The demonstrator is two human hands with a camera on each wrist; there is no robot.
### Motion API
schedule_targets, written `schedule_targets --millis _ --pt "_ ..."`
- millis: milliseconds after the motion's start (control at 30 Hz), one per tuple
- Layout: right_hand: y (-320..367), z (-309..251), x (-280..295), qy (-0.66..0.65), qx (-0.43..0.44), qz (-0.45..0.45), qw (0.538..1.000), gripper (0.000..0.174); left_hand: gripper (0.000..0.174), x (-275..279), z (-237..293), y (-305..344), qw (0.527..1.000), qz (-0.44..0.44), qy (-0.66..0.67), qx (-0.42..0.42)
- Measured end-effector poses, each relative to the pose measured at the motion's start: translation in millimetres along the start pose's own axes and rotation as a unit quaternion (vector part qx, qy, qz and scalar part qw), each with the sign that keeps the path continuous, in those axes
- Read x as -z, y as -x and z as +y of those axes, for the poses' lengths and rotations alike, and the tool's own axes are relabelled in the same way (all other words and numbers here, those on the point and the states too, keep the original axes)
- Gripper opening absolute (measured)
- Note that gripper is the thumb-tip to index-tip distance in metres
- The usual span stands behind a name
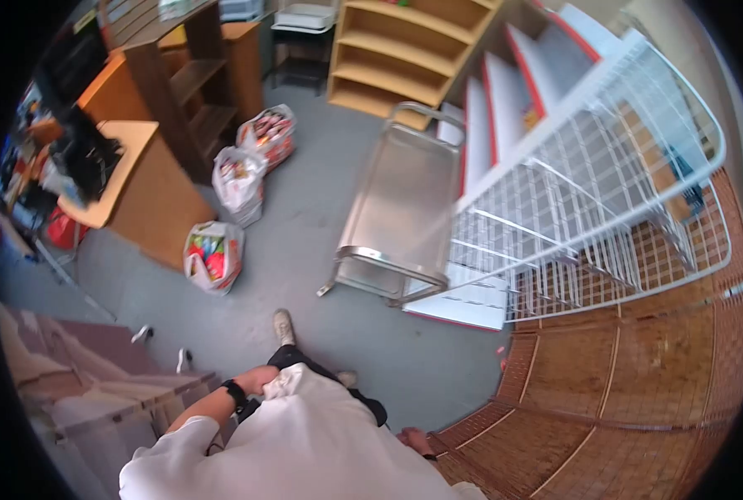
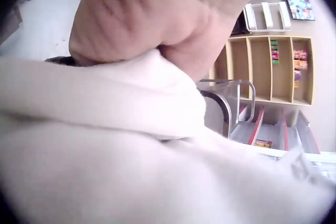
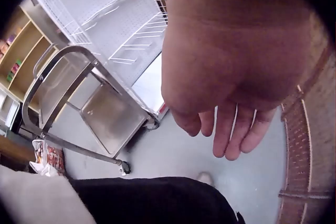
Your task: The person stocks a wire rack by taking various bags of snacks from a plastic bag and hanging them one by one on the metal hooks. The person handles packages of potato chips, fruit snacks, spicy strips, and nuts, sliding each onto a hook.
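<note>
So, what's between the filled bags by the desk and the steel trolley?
Only a stretch of bare grey floor between the bags and the trolley; the head view shows it.

Open grey floor point(image 1: 280, 250) here, running up the left side of the trolley point(image 1: 401, 192) like a lane, and there's more of it at the near end. Left edge of that lane: three stuffed bags point(image 1: 213, 258), with the wooden desk point(image 1: 159, 196) behind the nearest. Beyond the far end, the pale bookcase point(image 1: 401, 67) stands across the way. Right of the trolley it's tight: stepped white shelves point(image 1: 492, 108) and the wire rack point(image 1: 588, 200) crowd in. Nearer, on the right, the woven screen point(image 1: 638, 358) walls things off. The right hand point(image 3: 236, 66) hangs over floor, between trolley and screen, apart from both.
</note>
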State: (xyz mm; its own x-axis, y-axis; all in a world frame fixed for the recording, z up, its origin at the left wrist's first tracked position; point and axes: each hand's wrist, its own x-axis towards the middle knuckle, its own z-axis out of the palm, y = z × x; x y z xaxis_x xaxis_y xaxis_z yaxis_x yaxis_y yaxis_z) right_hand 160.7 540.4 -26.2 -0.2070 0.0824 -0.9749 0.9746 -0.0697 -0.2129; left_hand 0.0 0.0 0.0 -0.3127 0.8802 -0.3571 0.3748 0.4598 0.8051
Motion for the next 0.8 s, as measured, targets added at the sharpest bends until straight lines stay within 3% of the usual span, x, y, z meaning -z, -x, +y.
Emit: schedule_targets --millis 33,67,100,133,233,300,367,433,467,500,567,600,633,700,733,767,800 --pt "4.2 -8.7 24.5 0.005 0.027 -0.006 1.0 0.023 0.025 4.3 50.9 -17.2 0.962 0.077 0.25 0.08" --pt "12.2 -19.4 40.7 0.007 0.057 -0.011 0.998 0.024 0.025 11.9 90.4 -31.5 0.852 0.148 0.479 0.148" --pt "-19.2 -51.0 -50.0 0.008 0.061 -0.042 0.997 0.024 0.025 52.8 55.7 20.6 0.692 0.224 0.649 0.222" --pt "-11.5 -72.0 -49.4 0.036 0.077 -0.01 0.996 0.023 0.025 60.2 58.1 18.5 0.476 0.271 0.797 0.252" --pt "9.5 -127.1 -78.0 0.089 0.083 0.022 0.992 0.023 0.027 63.6 39.0 65.5 0.457 0.206 0.842 0.198" --pt "12.1 -155.4 -98.3 0.138 0.09 0.011 0.986 0.025 0.032 81.4 30.8 91.7 0.447 0.192 0.867 0.109" --pt "8.4 -177.6 -114.6 0.159 0.093 0.001 0.983 0.025 0.043 91.8 19.8 104.5 0.52 0.281 0.782 0.196" --pt "7.4 -203.4 -137.7 0.161 0.104 0.011 0.981 0.025 0.051 99.5 -0.8 112.8 0.602 0.263 0.722 0.22" --pt "7.9 -215.5 -150.3 0.17 0.098 0.008 0.981 0.025 0.049 106.2 0.1 119.3 0.616 0.309 0.675 0.263" --pt "9.5 -227.7 -163.6 0.171 0.105 0.012 0.98 0.024 0.049 101.3 -16.2 125.9 0.61 0.31 0.679 0.266" --pt "8.7 -248.5 -185.4 0.175 0.111 0.017 0.978 0.023 0.05 90.4 -58.3 131.2 0.655 0.286 0.635 0.293" --pt "5.4 -257.0 -194.0 0.178 0.12 0.019 0.977 0.023 0.05 100.0 -54.6 136.5 0.601 0.315 0.683 0.272" --pt "4.7 -264.7 -202.4 0.18 0.128 0.022 0.975 0.023 0.05 108.4 -53.9 145.2 0.598 0.315 0.685 0.272" --pt "4.0 -279.6 -215.2 0.201 0.137 0.038 0.969 0.022 0.05 122.6 -56.3 155.3 0.519 0.33 0.738 0.277" --pt "4.3 -287.8 -218.8 0.215 0.149 0.039 0.964 0.022 0.044 116.2 -67.9 152.0 0.509 0.346 0.731 0.294" --pt "4.7 -295.1 -221.0 0.229 0.159 0.041 0.96 0.021 0.044 115.4 -73.8 152.5 0.51 0.343 0.733 0.293" --pt "8.7 -301.6 -224.1 0.229 0.158 0.045 0.96 0.021 0.039 118.5 -75.1 152.3 0.595 0.325 0.656 0.331"
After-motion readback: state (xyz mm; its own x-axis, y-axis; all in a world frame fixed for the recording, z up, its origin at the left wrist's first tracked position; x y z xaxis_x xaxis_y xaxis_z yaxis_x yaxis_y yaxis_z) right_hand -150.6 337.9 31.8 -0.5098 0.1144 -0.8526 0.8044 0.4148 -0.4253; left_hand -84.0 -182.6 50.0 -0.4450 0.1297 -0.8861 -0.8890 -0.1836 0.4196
